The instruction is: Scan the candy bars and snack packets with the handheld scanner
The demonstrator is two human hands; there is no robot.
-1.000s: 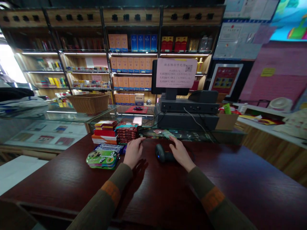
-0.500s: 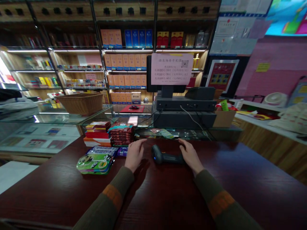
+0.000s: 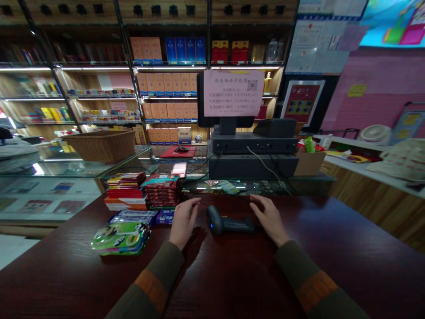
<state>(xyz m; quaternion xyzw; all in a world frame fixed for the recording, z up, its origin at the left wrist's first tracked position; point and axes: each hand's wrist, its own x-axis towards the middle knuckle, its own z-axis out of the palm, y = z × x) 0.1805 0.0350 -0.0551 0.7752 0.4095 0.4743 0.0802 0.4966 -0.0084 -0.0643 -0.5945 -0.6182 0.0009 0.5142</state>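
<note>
Both my hands rest flat on a dark red wooden counter (image 3: 232,274). My left hand (image 3: 183,219) lies open, fingers spread, just left of a dark handheld barcode scanner (image 3: 228,223) that lies on its side. My right hand (image 3: 269,218) lies open by the scanner's handle end and holds nothing. Left of my left hand stand two stacks of flat packets (image 3: 142,190). In front of them lie blue packs (image 3: 136,217) and green panda-print packs (image 3: 117,237).
Behind the counter a glass display case (image 3: 66,177) carries a wicker basket (image 3: 101,144) and a till with a screen and a pink notice (image 3: 234,93). A red mat with a mouse (image 3: 179,151) lies there. Shelves of boxed goods (image 3: 166,88) fill the back wall. A side counter (image 3: 381,173) runs right.
My right hand has come off the scanner and slid right to its handle end. The view has dropped and shifted slightly; my left hand stays flat beside the scanner.
</note>
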